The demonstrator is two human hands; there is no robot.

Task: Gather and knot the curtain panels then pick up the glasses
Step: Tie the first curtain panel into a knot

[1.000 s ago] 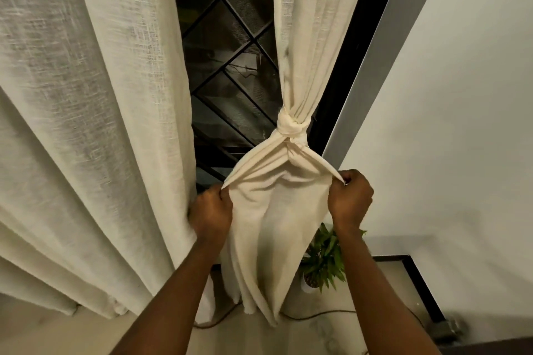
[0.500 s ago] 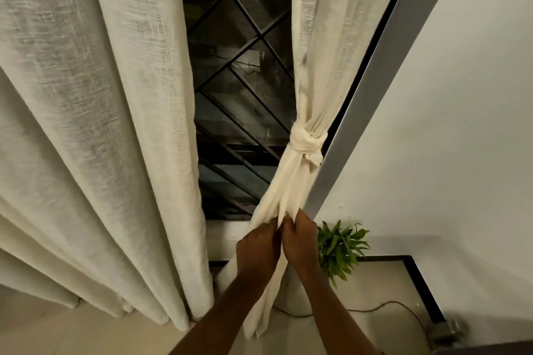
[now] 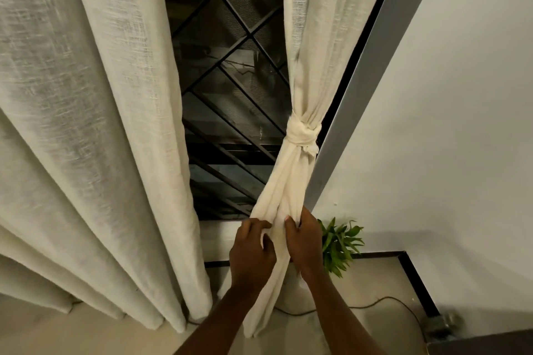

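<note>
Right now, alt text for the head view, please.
The left hand and right hand grip the gathered tail of the knotted curtain panel below its knot. A second curtain panel hangs loose at left, a dark window grille shows between them, and a green plant sits behind the right hand.

Left hand (image 3: 252,251), right hand (image 3: 305,245) moved from spread apart to side by side; curtain tail (image 3: 284,190) below knot (image 3: 301,135) now bunched narrow.

The pale beige smooth floor (image 3: 375,277) spans 7 to 5 o'clock. At 5 o'clock on it a thin dark cable (image 3: 388,298) curves toward a blurred grey object (image 3: 441,323); a leafy green plant (image 3: 340,245) stands nearby.
</note>
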